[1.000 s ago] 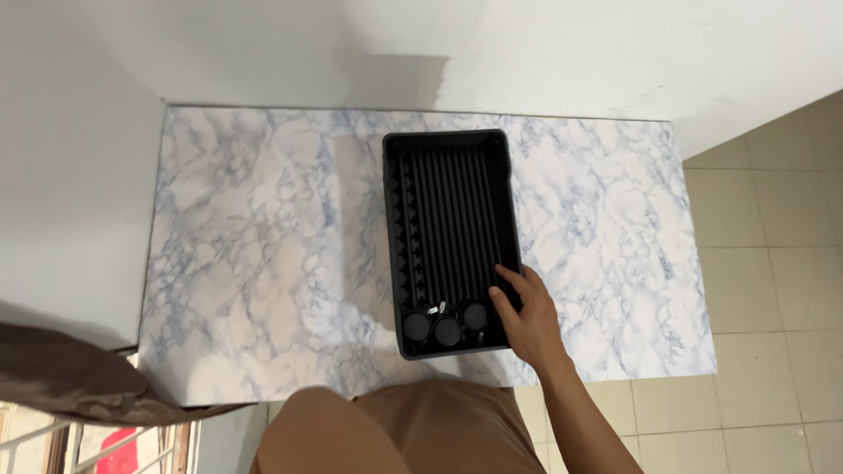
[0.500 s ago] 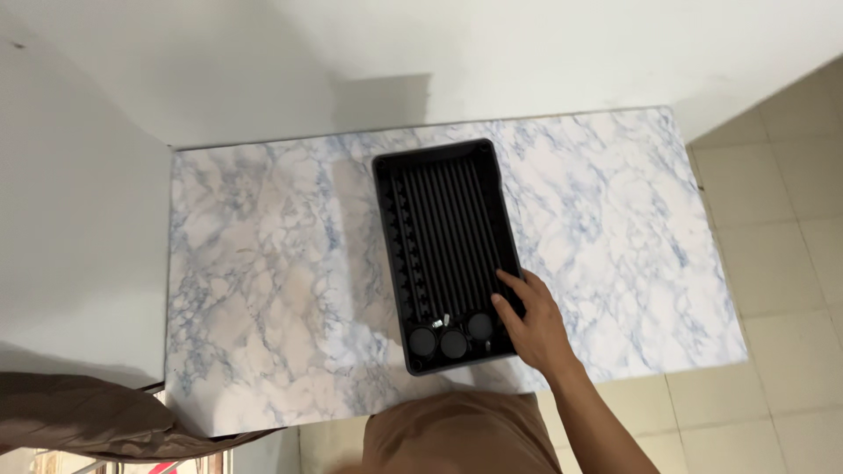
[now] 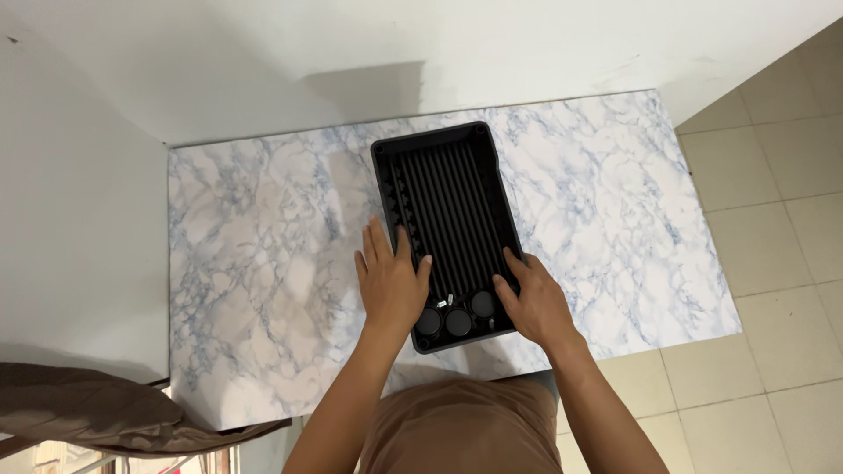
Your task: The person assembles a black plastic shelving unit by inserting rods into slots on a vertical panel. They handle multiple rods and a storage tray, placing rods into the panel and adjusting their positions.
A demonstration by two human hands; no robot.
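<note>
- Left hand [image 3: 392, 283]: bare, no ring, watch or glove to be seen.
- Right hand [image 3: 536, 303]: bare likewise.
- Both forearms uncovered; no sleeve shows.
- Brown garment [image 3: 461, 430] covers the lap, plain, unpatterned.

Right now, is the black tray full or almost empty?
Almost empty. The black tray shows bare ribs along most of its floor; only three round black pieces and some tiny bits sit at the near end, between the left hand and right hand.

One head-worn camera looks almost straight down from above the person's chest onto the marble-patterned worktop [image 3: 263, 263], wall edge at the top, tiled floor [image 3: 773, 237] on the right, forearms entering from below.
</note>
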